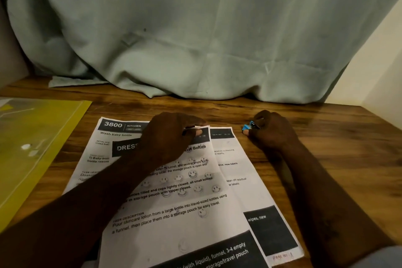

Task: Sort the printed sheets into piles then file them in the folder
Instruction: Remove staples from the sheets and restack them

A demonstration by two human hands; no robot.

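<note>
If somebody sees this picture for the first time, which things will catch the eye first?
The fanned printed sheets in the middle of the wooden table stand out first, with the left hand pinching the top edge of the uppermost one. Just right of them, the right hand grips a small blue clip. A yellow folder lies at the left, and pale green cloth hangs behind.

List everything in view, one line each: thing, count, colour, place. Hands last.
printed sheets: at least three, white with black print, overlapping mid-table
folder: one, yellow, left on the table
clip: one, blue, in the right hand
cloth: one, grey-green, hanging behind the table
table: one, brown wood, under everything
left hand: pinches the far edge of the uppermost of the printed sheets
right hand: right of the sheets, grips the clip
</note>
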